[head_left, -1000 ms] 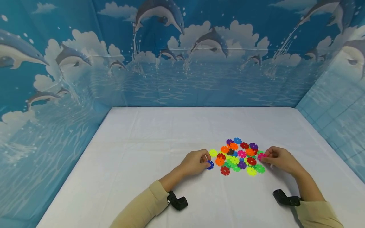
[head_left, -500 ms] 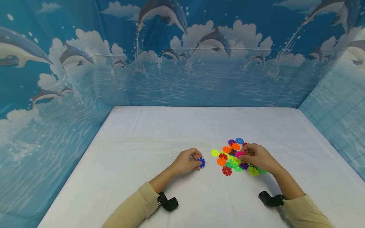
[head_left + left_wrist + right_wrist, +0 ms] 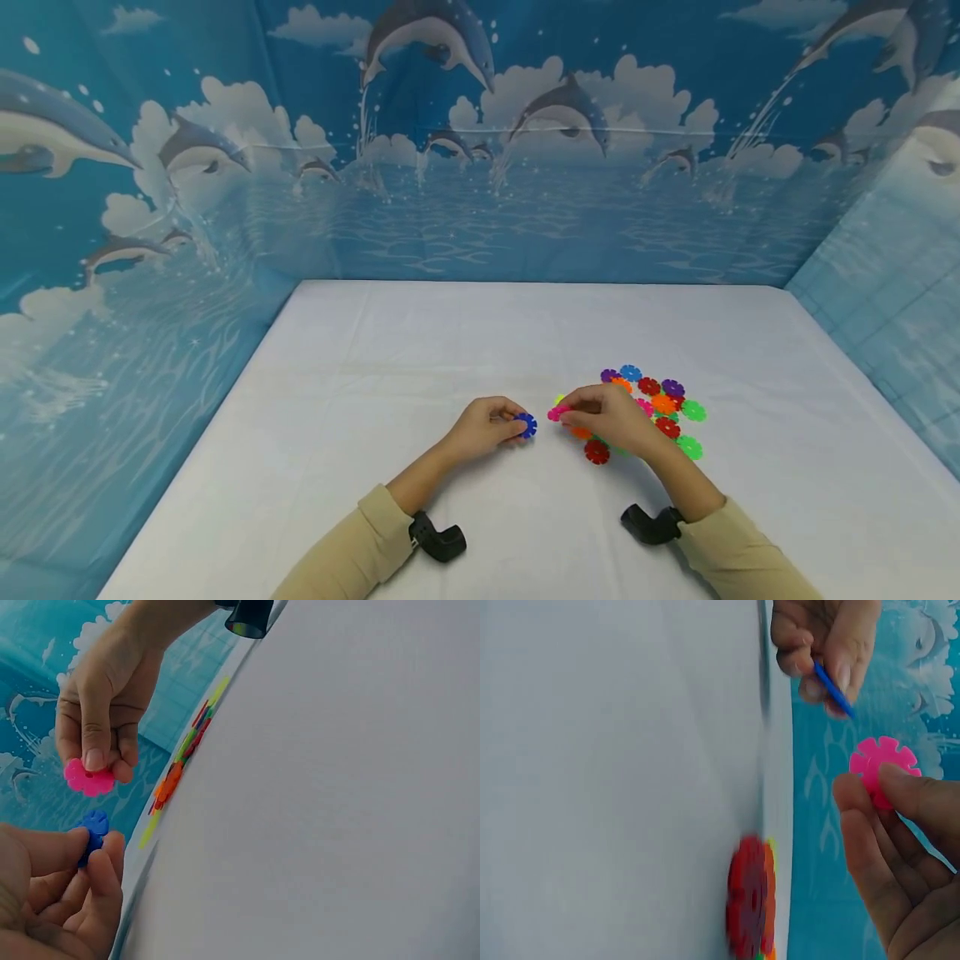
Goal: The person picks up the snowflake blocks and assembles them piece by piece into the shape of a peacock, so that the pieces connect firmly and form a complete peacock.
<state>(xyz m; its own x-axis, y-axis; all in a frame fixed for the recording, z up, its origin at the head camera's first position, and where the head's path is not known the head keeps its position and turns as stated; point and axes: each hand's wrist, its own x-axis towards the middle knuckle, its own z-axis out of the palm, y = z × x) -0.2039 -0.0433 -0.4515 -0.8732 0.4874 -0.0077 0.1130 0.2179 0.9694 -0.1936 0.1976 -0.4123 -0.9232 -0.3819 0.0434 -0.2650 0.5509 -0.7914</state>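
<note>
My left hand (image 3: 483, 429) pinches a blue notched plastic disc (image 3: 528, 426) between thumb and fingers, left of the pile. A pink notched disc (image 3: 557, 413) is pinched in my right hand (image 3: 611, 417), which reaches across in front of the pile and hides part of it. In the left wrist view the pink disc (image 3: 88, 778) hangs just above the blue disc (image 3: 94, 832), with a small gap between them. The right wrist view shows the pink disc (image 3: 885, 766) face-on and the blue one (image 3: 832, 690) edge-on.
Several coloured discs, among them a red one (image 3: 597, 452), a green one (image 3: 693, 410) and a purple one (image 3: 672, 388), lie loosely heaped on the white table (image 3: 375, 358). A blue dolphin-print curtain (image 3: 480, 208) stands behind the table and at its sides.
My right hand has lifted the pink disc from the pile's right side and carried it left across the pile. My left hand, holding the blue disc, has moved slightly left, away from the pile.
</note>
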